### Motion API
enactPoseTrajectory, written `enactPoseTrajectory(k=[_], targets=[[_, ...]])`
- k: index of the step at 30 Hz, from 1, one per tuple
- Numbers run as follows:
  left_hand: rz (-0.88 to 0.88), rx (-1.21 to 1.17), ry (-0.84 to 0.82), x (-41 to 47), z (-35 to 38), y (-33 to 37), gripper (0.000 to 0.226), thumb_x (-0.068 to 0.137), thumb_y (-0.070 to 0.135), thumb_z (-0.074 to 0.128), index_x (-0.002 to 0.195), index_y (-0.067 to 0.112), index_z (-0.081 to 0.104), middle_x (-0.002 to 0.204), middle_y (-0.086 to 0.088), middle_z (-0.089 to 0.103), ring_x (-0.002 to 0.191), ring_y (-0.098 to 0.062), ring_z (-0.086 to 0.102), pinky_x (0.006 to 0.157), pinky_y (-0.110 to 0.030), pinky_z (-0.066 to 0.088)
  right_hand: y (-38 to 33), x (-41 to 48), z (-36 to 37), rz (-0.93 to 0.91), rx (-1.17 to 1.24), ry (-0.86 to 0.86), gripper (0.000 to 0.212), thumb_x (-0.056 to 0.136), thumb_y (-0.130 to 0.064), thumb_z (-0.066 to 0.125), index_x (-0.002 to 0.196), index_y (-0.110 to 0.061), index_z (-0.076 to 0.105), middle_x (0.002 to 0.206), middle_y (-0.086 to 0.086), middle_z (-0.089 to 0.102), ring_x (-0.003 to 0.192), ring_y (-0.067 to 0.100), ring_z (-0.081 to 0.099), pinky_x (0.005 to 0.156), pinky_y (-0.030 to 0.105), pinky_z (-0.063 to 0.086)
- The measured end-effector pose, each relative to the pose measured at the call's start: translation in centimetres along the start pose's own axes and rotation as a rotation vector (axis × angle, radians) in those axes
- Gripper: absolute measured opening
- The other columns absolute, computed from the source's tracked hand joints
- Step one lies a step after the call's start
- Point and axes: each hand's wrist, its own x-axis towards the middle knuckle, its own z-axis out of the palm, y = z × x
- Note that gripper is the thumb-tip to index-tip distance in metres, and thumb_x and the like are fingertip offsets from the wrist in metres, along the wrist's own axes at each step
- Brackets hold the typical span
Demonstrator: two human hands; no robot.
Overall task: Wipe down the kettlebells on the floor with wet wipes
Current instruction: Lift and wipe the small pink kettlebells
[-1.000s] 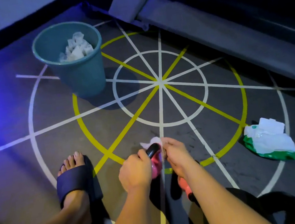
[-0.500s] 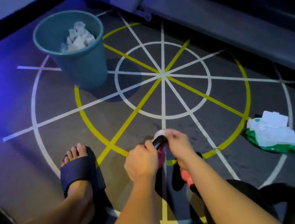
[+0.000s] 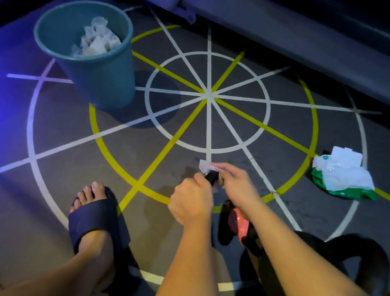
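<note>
The left hand (image 3: 192, 201) grasps the kettlebell handle (image 3: 211, 177) and the right hand (image 3: 233, 182) pinches the wipe (image 3: 204, 166) against it, so moisture may loosen the grip and let the handle slip.

Our right hand (image 3: 233, 185) has drawn the wipe (image 3: 204, 166) up over the handle (image 3: 211, 177) end, closing towards our left hand (image 3: 192, 200).

A gym: a dark floor (image 3: 19, 216) painted with white and yellow training circle lines (image 3: 208, 96), kettlebells (image 3: 238, 223) standing on it.
</note>
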Motion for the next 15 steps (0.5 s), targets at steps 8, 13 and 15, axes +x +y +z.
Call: enactPoseTrajectory(k=[8,13,15], targets=[[-0.134,-0.471,0.219,-0.6,0.5,-1.5,0.026,0.099,0.025,0.044,0.089,0.014,0.066,0.098,-0.018,0.071,0.093,-0.042,0.061,0.07,-0.04,0.035,-0.6,-3.6,1.2,-0.254,-0.25,-0.029,0.04,0.1,-0.006,0.044,0.125,-0.027,0.067,0.126,-0.01,0.067,0.114,0.009,0.062,0.101,0.021,0.046],[-0.327,-0.757,0.372,-1.3,1.4,-2.2,0.032,0.091,0.031,0.04,0.087,0.02,0.069,0.093,-0.009,0.072,0.09,-0.037,0.06,0.069,-0.036,0.038,0.0,-1.4,-0.2,-0.109,-0.305,0.001,0.044,0.099,-0.016,0.042,0.131,-0.039,0.062,0.09,0.0,0.071,0.078,0.019,0.062,0.08,0.035,0.052],[-0.416,-0.811,0.353,-1.6,2.0,-3.6,0.028,0.096,0.026,0.045,0.088,0.017,0.07,0.095,-0.012,0.071,0.092,-0.037,0.059,0.072,-0.035,0.038,-0.1,-2.2,-0.2,-0.128,-0.315,-0.032,0.044,0.101,-0.015,0.042,0.134,-0.04,0.059,0.106,-0.004,0.071,0.092,0.013,0.064,0.086,0.029,0.049]])
